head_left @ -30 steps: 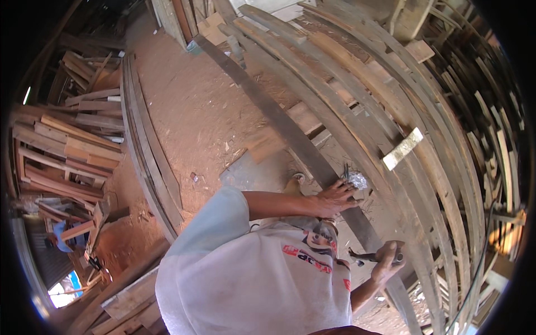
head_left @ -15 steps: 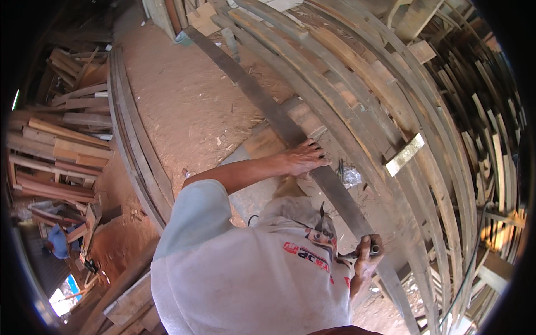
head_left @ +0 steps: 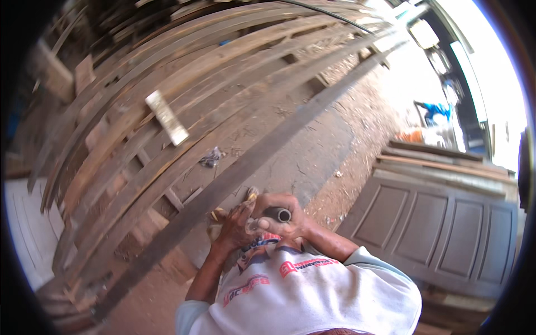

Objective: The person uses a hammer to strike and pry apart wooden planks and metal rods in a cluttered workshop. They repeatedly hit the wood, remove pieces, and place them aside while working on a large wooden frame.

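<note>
In front of my shirt, my right hand (head_left: 285, 216) is closed around a dark tube-shaped tool (head_left: 277, 214) whose hollow round end faces up. The rest of that tool is hidden in the grip. My left hand (head_left: 239, 226) is against the right one, its fingers partly hidden and blurred, so I cannot tell whether it also grips the tool. Just beyond both hands a long dark plank (head_left: 245, 170) runs from lower left to upper right. Neither hand visibly rests on it.
Several long curved timbers (head_left: 206, 72) lie beyond the plank, with a short pale board (head_left: 167, 118) across them. A crumpled plastic bag (head_left: 211, 157) lies on the ground. Dark panelled doors (head_left: 430, 223) are at the right, and a white panel (head_left: 33, 218) at the far left.
The view has swung to the right, bringing the panelled doors into sight. My left hand has come off the plank and moved to my right hand, which still holds the tube-shaped tool.
</note>
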`<state>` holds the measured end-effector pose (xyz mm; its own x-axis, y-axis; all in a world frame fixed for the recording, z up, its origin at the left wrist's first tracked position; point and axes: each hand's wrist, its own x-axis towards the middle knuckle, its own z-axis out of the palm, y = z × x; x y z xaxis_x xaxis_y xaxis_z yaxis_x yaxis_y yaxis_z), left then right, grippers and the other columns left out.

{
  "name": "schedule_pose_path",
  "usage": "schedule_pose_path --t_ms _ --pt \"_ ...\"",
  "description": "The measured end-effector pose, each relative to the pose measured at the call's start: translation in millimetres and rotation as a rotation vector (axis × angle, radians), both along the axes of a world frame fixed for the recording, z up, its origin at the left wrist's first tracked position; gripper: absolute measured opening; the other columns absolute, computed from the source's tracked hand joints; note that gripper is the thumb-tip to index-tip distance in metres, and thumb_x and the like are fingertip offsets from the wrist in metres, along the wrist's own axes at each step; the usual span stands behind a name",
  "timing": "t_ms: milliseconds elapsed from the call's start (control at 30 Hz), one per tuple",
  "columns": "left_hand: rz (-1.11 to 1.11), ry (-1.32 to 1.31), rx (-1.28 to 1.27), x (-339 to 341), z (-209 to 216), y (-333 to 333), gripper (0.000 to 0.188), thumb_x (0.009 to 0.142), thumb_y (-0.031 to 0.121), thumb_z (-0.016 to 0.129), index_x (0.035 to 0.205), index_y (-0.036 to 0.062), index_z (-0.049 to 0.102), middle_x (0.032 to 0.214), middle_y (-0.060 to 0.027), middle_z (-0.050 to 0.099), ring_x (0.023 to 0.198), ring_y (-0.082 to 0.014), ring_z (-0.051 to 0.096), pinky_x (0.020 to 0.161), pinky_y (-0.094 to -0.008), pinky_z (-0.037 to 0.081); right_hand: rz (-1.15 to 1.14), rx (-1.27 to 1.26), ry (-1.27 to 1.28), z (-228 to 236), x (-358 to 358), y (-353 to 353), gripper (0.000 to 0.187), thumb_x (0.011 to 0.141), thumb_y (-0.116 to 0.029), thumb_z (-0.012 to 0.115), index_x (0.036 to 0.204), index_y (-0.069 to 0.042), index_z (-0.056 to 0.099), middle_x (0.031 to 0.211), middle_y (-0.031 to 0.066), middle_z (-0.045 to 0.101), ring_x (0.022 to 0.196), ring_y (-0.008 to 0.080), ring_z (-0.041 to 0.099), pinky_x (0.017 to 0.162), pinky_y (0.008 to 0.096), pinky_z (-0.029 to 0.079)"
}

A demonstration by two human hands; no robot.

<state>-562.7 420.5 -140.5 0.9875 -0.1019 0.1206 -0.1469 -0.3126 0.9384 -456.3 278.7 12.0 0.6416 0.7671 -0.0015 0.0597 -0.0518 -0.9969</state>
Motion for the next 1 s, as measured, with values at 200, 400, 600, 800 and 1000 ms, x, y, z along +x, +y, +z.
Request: schedule_pose_path --t_ms 200,400,600,800,1000 --pt "-0.080 0.142 -0.008 -9.9 -32.7 -23.7 0.056 0.078 0.009 0.077 0.130 0.0086 0.056 0.108 -0.0208 0.069 0.101 -0.0437 0.069 0.084 -0.0512 0.055 0.071 0.155 0.248 12.0 -4.7 -59.1 0.074 0.094 -0.072 0.057 0.101 0.000 0.070 0.100 0.0120 0.069 0.099 0.0238 0.065 0.088 0.0405 0.050" --pt "-0.165 -0.021 0.312 -35.4 32.7 -26.1 0.051 0.072 0.006 0.081 0.121 0.0138 0.069 0.104 -0.0148 0.071 0.099 -0.0369 0.071 0.085 -0.0470 0.054 0.235 0.017 0.450 -11.3 -13.5 -139.1 0.097 0.088 -0.085 0.049 0.124 0.003 0.065 0.118 0.0215 0.067 0.127 0.0361 0.056 0.111 0.0508 0.041" --pt "-0.313 -0.037 0.594 -26.3 46.4 -69.9 0.033 0.084 0.008 0.061 0.116 0.0124 0.069 0.095 -0.0142 0.067 0.091 -0.0342 0.067 0.086 -0.0456 0.051 0.479 -0.519 0.281 -51.4 -44.0 -165.3 0.070 0.094 -0.047 0.070 0.134 0.008 0.054 0.122 0.0296 0.066 0.117 0.0402 0.065 0.101 0.0450 0.050" --pt "-0.230 -0.181 0.385 -17.6 65.6 -83.6 0.046 0.081 0.016 0.079 0.125 0.0091 0.067 0.116 -0.0139 0.067 0.113 -0.0298 0.065 0.101 -0.0432 0.051 0.146 -0.572 0.134 -147.2 -83.5 -188.8 0.055 0.092 -0.027 0.063 0.132 0.009 0.053 0.116 0.0354 0.065 0.112 0.0450 0.065 0.097 0.0485 0.050" --pt "0.318 0.089 0.491 -69.5 73.6 80.7 0.057 0.081 0.016 0.084 0.133 0.0051 0.062 0.129 -0.0172 0.064 0.123 -0.0357 0.060 0.105 -0.0471 0.050 -0.220 -1.100 0.131 -266.0 -155.2 -232.2 0.043 0.091 -0.033 0.062 0.106 0.008 0.063 0.098 0.0329 0.069 0.092 0.0469 0.069 0.079 0.0527 0.053"
